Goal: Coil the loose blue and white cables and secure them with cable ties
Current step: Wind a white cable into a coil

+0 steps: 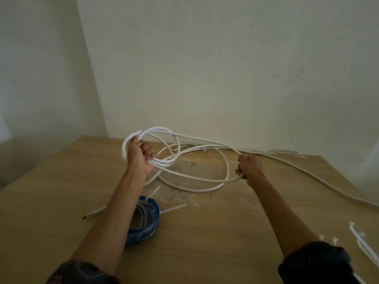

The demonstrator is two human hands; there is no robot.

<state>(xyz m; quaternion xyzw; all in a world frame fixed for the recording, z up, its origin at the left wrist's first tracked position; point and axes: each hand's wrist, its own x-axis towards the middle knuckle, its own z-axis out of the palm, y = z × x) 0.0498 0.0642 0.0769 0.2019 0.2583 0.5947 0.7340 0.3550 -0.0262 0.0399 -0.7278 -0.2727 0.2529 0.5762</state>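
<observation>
We take this for a plain indoor room used as a makeshift work corner, though we cannot tell whether it belongs to a home or to some other building. Two pale, greenish-white plastered walls, the back wall (225,68) and the side wall (41,68), meet in a corner in the upper left of the frame, and their paint shows faint smudges. A light wooden desk (215,238) stands against the back wall and fills the lower half of the frame. Its top is scuffed and dusted with whitish marks (196,167) near the centre. On it we see wiring supplies: white cable (201,189), a blue cable coil (147,220) and loose cable ties (174,208).
</observation>
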